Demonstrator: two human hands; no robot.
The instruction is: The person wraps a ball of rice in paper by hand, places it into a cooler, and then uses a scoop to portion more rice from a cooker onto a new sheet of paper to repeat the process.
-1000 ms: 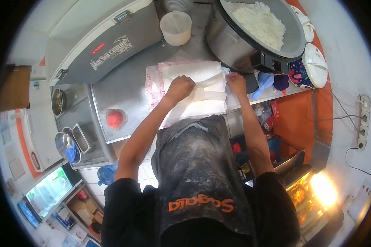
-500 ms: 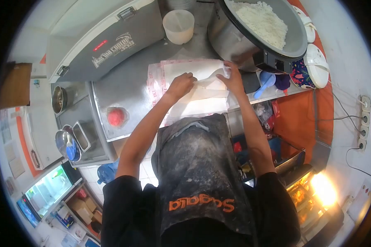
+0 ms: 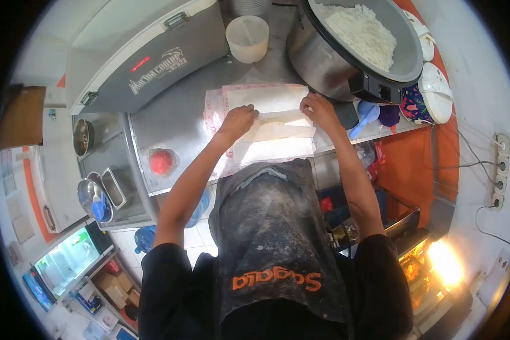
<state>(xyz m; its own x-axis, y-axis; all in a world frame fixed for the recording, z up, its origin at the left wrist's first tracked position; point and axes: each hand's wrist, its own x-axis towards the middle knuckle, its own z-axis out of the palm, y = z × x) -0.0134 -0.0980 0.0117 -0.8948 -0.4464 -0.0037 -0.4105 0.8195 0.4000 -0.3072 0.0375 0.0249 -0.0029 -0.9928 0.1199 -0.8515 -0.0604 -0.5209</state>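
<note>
A stack of white paper sheets [image 3: 260,99] with pink print along its edges lies on the steel counter in front of me. Across its middle runs a creased, folded strip of paper [image 3: 277,131]. My left hand [image 3: 241,120] is closed at the left end of this fold, its fingers bent onto the paper. At the right end my right hand [image 3: 318,109] pinches the paper's edge between thumb and fingers. Whether anything lies inside the fold cannot be made out.
Behind the paper stand a white tub [image 3: 247,39] and a large cooker of rice [image 3: 360,34]. A grey cooler [image 3: 153,68] is at the back left, a red bundle [image 3: 162,162] at the left. A blue scoop [image 3: 367,116] lies right.
The lifted paper has come down flatter into a fold. My left hand has moved slightly left and my right hand slightly down.
</note>
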